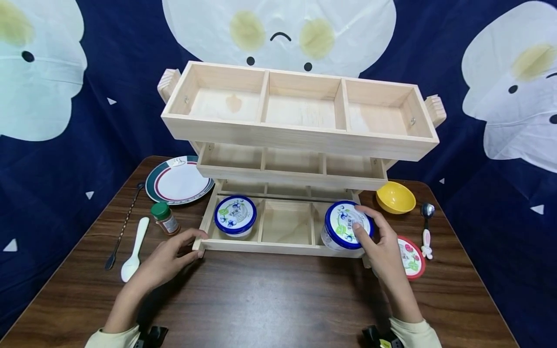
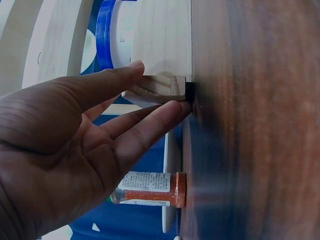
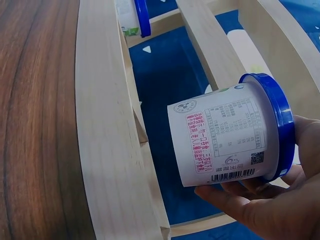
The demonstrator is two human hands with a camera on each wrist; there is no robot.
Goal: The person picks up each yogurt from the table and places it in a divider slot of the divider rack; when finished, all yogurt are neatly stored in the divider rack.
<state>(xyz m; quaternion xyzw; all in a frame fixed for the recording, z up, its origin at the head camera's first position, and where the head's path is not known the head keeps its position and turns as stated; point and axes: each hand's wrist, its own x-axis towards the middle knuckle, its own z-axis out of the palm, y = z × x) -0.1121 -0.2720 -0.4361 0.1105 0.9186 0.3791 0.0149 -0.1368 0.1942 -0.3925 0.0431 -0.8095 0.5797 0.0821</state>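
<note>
My right hand (image 1: 385, 249) grips a white plastic tub with a blue lid (image 1: 344, 223) by its lid and side. The tub is over the right compartment of the bottom tier of a tiered wooden storage box (image 1: 270, 247); in the right wrist view, the printed wall of the tub (image 3: 220, 137) faces the camera. My left hand (image 1: 161, 263) holds the front left corner of that tier, its thumb against the front board (image 2: 162, 45) and its fingers by the side. A second blue-lidded tub (image 1: 235, 215) sits in the left compartment.
Left of the box lie a plate (image 1: 183, 181), a green-capped spice jar (image 1: 165, 218), a white spoon (image 1: 136, 249) and a long twisted-handle spoon (image 1: 126, 224). To the right are a yellow bowl (image 1: 395, 197), a red-rimmed tub (image 1: 411, 257) and a rabbit-handled spoon (image 1: 426, 232). Upper tiers (image 1: 300, 137) overhang behind.
</note>
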